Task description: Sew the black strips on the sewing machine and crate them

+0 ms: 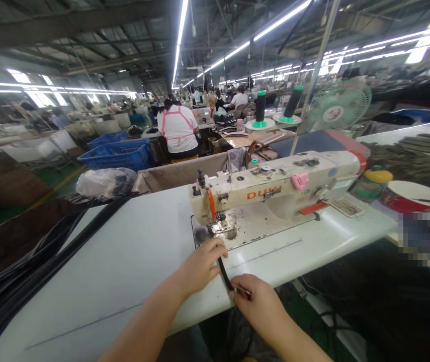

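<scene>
While mach. (271,201) reads "DUK…", L hand (199,264) holds blk strip (223,271), R hand (258,299) pinches it.

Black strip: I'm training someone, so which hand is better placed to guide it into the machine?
Probably the left hand: it is at the black strip, close to the sewing machine, while the right hand is farther back, near the table edge.

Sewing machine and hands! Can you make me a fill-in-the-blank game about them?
1. The strip between the left hand and right hand is ____.
2. Of these two, the ____ hand is nearer the machine.
3. The big letters on it are ____.
4. The spools behind it have ____ tops.

Missing words: black; left; orange; green.
</scene>
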{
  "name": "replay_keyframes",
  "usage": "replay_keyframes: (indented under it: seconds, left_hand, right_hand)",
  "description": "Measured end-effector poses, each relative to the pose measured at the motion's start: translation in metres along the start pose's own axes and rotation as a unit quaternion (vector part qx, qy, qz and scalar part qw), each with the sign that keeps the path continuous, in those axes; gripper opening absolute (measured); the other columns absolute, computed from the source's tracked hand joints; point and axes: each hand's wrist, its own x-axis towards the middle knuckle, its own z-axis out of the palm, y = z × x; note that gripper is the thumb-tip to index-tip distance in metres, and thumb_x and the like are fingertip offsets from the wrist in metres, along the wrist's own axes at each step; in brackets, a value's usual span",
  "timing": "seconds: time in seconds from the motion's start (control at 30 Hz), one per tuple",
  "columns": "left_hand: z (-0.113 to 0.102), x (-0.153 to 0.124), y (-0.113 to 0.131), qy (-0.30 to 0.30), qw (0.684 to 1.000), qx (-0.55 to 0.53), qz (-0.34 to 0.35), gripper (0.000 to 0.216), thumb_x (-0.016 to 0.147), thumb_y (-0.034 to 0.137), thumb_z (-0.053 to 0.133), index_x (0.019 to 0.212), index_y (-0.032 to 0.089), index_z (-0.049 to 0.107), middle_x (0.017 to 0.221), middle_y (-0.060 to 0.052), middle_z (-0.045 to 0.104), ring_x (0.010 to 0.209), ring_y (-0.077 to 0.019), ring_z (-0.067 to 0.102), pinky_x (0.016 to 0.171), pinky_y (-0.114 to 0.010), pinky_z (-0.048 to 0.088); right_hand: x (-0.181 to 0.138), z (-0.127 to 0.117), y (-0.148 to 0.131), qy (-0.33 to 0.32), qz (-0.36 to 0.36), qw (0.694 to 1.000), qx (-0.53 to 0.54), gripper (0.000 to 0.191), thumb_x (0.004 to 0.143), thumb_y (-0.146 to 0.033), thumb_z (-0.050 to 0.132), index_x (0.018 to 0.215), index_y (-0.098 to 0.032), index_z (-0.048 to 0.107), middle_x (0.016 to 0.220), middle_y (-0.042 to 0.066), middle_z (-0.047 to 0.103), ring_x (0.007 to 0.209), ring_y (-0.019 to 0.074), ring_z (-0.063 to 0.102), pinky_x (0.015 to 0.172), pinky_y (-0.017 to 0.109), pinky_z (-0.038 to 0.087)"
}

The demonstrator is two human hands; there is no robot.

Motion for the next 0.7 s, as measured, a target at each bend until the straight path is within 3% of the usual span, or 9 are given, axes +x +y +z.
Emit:
replay_keyframes:
  seconds: [0.07, 0.17, 0.3, 0.4, 0.47, 0.57, 0.63, 0.7]
  left_hand:
    - [0.007, -0.003, -0.002, 0.075, 0.996, 0.028, -0.044, 0.035, 0.095, 0.01, 0.054, 0.127, 0.023, 0.063, 0.132, -0.01, 0.061, 0.125, -0.0248, 0.057, 0.112, -0.044, 0.047]
    - [0.023, -0.008, -0.006, 0.137, 0.982, 0.086, -0.096, 0.035, 0.1, 0.016, 0.048, 0.131, 0.022, 0.065, 0.127, -0.012, 0.067, 0.12, -0.0271, 0.063, 0.11, -0.047, 0.052]
    - [0.044, -0.012, -0.01, 0.14, 0.977, 0.141, -0.082, 0.036, 0.1, 0.018, 0.048, 0.13, 0.019, 0.069, 0.128, -0.015, 0.069, 0.126, -0.03, 0.062, 0.114, -0.046, 0.05]
    - [0.053, -0.018, -0.013, 0.139, 0.969, 0.196, -0.055, 0.037, 0.101, 0.02, 0.048, 0.13, 0.015, 0.069, 0.13, -0.018, 0.068, 0.13, -0.0336, 0.061, 0.115, -0.05, 0.049]
    - [0.057, -0.023, -0.019, 0.156, 0.96, 0.231, -0.037, 0.037, 0.101, 0.022, 0.046, 0.129, 0.014, 0.07, 0.131, -0.02, 0.068, 0.129, -0.0356, 0.061, 0.113, -0.052, 0.05]
    - [0.063, -0.031, -0.036, 0.185, 0.95, 0.25, 0.011, 0.037, 0.1, 0.024, 0.045, 0.126, 0.015, 0.071, 0.129, -0.019, 0.069, 0.124, -0.0364, 0.063, 0.108, -0.053, 0.052]
    - [0.068, -0.034, -0.051, 0.188, 0.956, 0.215, 0.06, 0.038, 0.098, 0.021, 0.043, 0.122, 0.019, 0.073, 0.128, -0.016, 0.07, 0.124, -0.0361, 0.064, 0.109, -0.053, 0.05]
    - [0.074, -0.037, -0.064, 0.21, 0.964, 0.15, 0.061, 0.038, 0.095, 0.022, 0.048, 0.124, 0.023, 0.072, 0.132, -0.014, 0.07, 0.122, -0.0356, 0.064, 0.11, -0.052, 0.049]
  right_hand:
    - [0.0, -0.003, 0.004, -0.056, 0.016, 0.99, 0.126, 0.025, 0.083, -0.037, 0.067, 0.067, -0.021, 0.056, 0.064, -0.004, 0.041, 0.064, 0.0136, 0.039, 0.062, 0.027, 0.028]
    - [-0.005, -0.011, 0.011, -0.134, 0.031, 0.962, 0.235, 0.045, 0.08, -0.059, 0.073, 0.067, -0.02, 0.054, 0.063, -0.006, 0.036, 0.064, 0.0114, 0.033, 0.061, 0.027, 0.025]
    - [-0.022, -0.023, 0.023, -0.178, 0.023, 0.964, 0.196, 0.055, 0.076, -0.064, 0.079, 0.061, -0.018, 0.054, 0.061, -0.007, 0.034, 0.063, 0.0097, 0.031, 0.059, 0.026, 0.022]
    - [-0.037, -0.029, 0.033, -0.186, 0.036, 0.964, 0.186, 0.053, 0.076, -0.066, 0.079, 0.064, -0.017, 0.062, 0.06, -0.007, 0.037, 0.061, 0.0091, 0.032, 0.057, 0.026, 0.022]
    - [-0.045, -0.033, 0.046, -0.14, 0.058, 0.969, 0.197, 0.053, 0.074, -0.069, 0.08, 0.069, -0.016, 0.07, 0.059, -0.006, 0.042, 0.06, 0.0093, 0.034, 0.057, 0.026, 0.024]
    - [-0.051, -0.043, 0.079, 0.022, 0.107, 0.975, 0.192, 0.06, 0.077, -0.076, 0.073, 0.074, -0.016, 0.077, 0.056, -0.005, 0.047, 0.058, 0.0101, 0.037, 0.057, 0.027, 0.027]
    - [-0.058, -0.055, 0.111, 0.135, 0.153, 0.96, 0.19, 0.068, 0.081, -0.081, 0.063, 0.072, -0.015, 0.075, 0.053, -0.005, 0.043, 0.054, 0.0102, 0.037, 0.053, 0.026, 0.027]
    - [-0.068, -0.069, 0.144, 0.245, 0.196, 0.93, 0.193, 0.071, 0.088, -0.082, 0.053, 0.08, -0.015, 0.074, 0.056, -0.004, 0.048, 0.052, 0.0107, 0.041, 0.051, 0.025, 0.03]
